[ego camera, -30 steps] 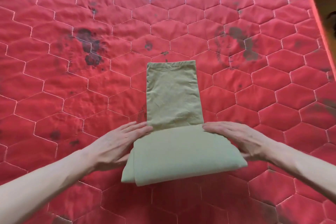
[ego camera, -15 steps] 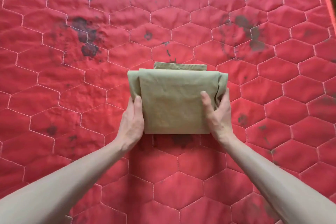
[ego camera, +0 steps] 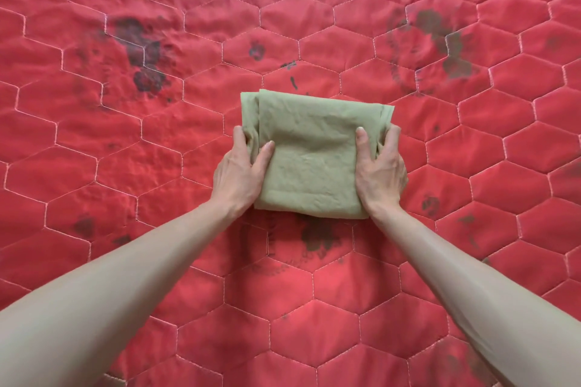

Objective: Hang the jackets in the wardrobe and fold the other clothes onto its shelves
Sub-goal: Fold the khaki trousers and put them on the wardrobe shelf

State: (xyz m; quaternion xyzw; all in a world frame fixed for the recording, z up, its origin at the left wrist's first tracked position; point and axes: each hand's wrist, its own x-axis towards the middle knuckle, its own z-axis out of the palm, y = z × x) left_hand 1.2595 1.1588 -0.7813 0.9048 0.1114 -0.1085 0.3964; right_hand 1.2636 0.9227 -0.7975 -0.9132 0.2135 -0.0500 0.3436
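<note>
grip: the folded olive-green cloth garment (ego camera: 314,154) is grasped at both side edges; the left hand (ego camera: 240,171) is clamped on its left edge, thumb laid on the top face and fingers curled around the side, and the right hand (ego camera: 380,168) is clamped on its right edge in the same manner, thumb on top.
surface: a red quilted cover stitched in pale hexagons (ego camera: 125,141) is spread across the whole view; dark smudged stains (ego camera: 144,50) are seen at upper left, at upper right and just below the garment.
forearms: two bare forearms are stretched in from the lower corners, converging on the garment.
garment: it is found near the centre of the cover, folded to a compact wrinkled rectangle with layered edges showing along the left and right sides; whether it is resting on the cover or raised slightly off it cannot be told.
thumbs: both are pressed flat on the top layer, well apart.
</note>
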